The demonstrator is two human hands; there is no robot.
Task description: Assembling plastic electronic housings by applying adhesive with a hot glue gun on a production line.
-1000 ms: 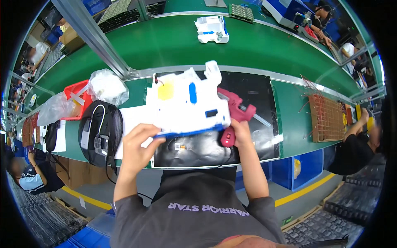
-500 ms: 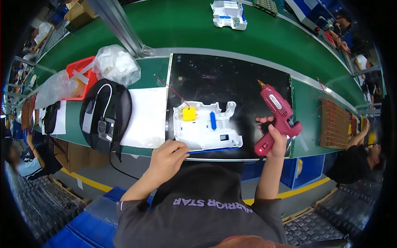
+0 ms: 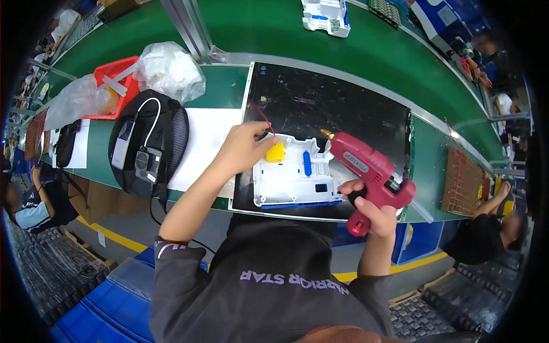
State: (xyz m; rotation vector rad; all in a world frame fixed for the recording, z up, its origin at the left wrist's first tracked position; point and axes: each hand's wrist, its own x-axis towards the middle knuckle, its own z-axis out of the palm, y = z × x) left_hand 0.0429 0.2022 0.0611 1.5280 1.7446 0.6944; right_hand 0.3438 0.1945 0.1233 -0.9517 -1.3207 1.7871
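My right hand is wrapped round the grip of a dark red hot glue gun, with a clear glue stick sticking out behind. Its brass nozzle points to the upper left, over the far right corner of a white plastic housing. The housing lies on the black mat with a blue strip along its near edge. Inside it sit a yellow block and a blue oblong piece. At the block, my left hand is closed with fingertips at the thin red wire; the exact contact is partly hidden.
Left of the black mat lie white paper, a black mesh bag with devices, a red bin and a plastic bag. Another white housing stands across the metal rail. Co-workers sit at both sides.
My left hand has moved from the housing's near left corner up to the wire and yellow block. The glue gun has come leftward, its nozzle closer to the housing.
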